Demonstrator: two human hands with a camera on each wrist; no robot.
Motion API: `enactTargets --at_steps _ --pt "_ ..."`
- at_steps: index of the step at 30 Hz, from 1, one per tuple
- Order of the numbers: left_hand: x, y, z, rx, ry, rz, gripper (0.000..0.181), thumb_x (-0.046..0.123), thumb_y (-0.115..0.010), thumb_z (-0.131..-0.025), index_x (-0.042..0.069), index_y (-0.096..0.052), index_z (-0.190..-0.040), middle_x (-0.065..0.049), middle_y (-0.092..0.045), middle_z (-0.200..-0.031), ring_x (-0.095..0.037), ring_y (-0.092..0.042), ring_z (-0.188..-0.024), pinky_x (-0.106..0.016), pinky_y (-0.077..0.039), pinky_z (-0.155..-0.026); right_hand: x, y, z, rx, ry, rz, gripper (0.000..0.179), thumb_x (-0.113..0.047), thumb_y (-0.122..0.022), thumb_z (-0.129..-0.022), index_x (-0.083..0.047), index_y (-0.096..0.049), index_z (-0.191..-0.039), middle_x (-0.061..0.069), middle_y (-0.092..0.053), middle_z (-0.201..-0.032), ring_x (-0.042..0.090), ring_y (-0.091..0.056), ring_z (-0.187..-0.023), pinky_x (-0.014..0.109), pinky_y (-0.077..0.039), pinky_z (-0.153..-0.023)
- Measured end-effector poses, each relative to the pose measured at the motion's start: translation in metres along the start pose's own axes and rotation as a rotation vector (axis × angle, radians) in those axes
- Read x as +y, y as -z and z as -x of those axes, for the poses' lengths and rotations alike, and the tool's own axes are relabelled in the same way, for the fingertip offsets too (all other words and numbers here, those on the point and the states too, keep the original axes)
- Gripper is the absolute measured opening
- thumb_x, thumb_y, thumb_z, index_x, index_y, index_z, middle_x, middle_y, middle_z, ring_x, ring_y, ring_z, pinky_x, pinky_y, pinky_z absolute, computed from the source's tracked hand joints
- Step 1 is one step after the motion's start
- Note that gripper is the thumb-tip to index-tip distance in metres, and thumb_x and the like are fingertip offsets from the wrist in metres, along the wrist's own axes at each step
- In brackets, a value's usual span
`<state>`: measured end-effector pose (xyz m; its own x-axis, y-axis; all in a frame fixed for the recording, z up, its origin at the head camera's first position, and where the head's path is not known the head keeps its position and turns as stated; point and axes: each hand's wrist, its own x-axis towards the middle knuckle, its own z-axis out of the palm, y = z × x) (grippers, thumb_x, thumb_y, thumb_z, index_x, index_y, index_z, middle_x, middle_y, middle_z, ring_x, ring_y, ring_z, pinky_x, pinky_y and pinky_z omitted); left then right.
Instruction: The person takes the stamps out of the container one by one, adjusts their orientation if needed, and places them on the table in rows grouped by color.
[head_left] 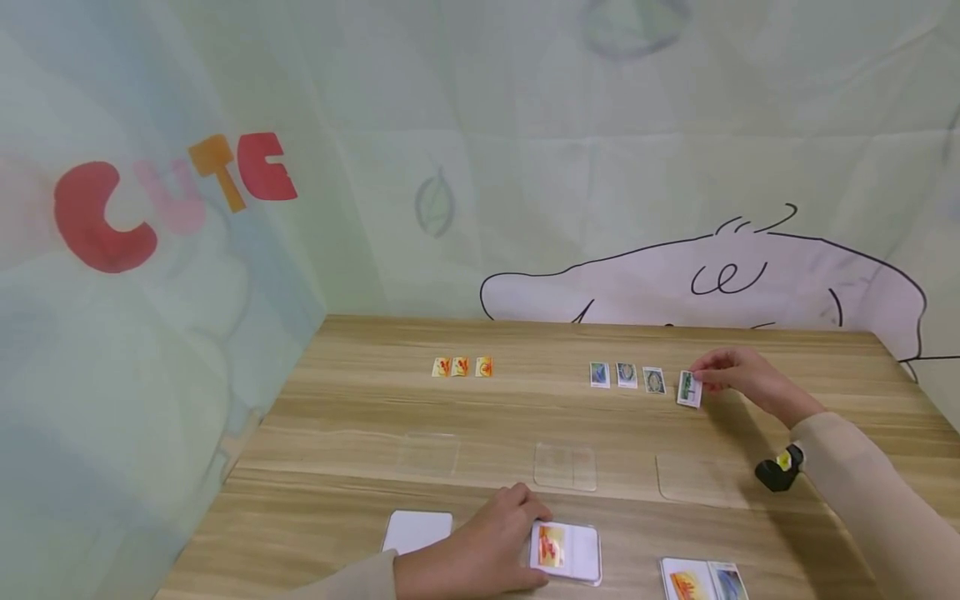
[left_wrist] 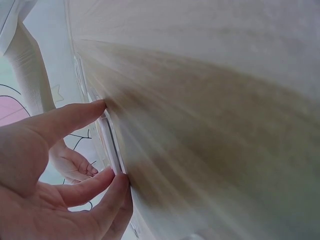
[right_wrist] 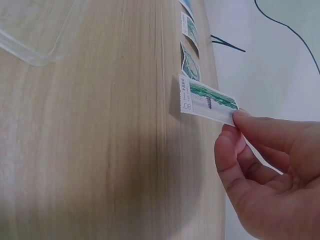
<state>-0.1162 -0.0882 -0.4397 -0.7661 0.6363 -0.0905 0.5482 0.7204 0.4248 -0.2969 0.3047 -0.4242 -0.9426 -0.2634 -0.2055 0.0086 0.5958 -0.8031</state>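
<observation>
Right grip (head_left: 750, 382) on green stamp (right_wrist: 207, 100), digits (right_wrist: 187, 106) legible only from right wrist.

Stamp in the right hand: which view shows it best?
Right wrist: the stamp appears large, its green picture clear. The head view shows it small; in the left wrist view it cannot be made out.

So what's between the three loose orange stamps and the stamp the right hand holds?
Three other postage stamps in a row, plus bare wooden tabletop, in the head view.
</observation>
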Motion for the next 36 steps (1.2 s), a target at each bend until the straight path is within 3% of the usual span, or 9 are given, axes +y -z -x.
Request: enactTargets --at_steps 8,20,36 --pt "0.000 0.000 0.001 0.006 -0.006 -0.002 0.059 0.038 -0.089 -0.073 0.009 -0.067 -0.119 0.005 -0.053 -0.106 -0.006 -0.046 -0.095 -0.020 -0.045 -0.086 -0.002 0.001 -0.003 0.011 -0.017 0.022 0.030 -0.012 -0.061 -0.099 0.010 -0.061 -0.119 0.010 -0.064 -0.104 0.022 -0.055 -0.090 0.031 -0.051 -0.075" --pt "-0.001 -0.001 0.002 0.000 -0.005 0.005 0.057 0.037 -0.089 -0.074 0.009 -0.066 -0.118 0.005 -0.053 -0.106 -0.005 -0.046 -0.095 -0.019 -0.045 -0.086 -0.001 -0.002 -0.012 0.007 -0.023 0.013 0.031 -0.013 -0.062 -0.099 0.011 -0.060 -0.120 0.007 -0.064 -0.098 0.020 -0.055 -0.085 0.033 -0.050 -0.075" --pt "0.001 -0.001 0.001 0.005 0.015 0.002 0.056 0.036 -0.089 -0.073 0.010 -0.067 -0.117 0.006 -0.052 -0.105 -0.005 -0.047 -0.094 -0.020 -0.045 -0.087 -0.002 -0.004 -0.018 0.018 -0.044 -0.013 0.032 -0.011 -0.063 -0.099 0.012 -0.060 -0.120 0.008 -0.063 -0.102 0.018 -0.054 -0.085 0.029 -0.051 -0.073"
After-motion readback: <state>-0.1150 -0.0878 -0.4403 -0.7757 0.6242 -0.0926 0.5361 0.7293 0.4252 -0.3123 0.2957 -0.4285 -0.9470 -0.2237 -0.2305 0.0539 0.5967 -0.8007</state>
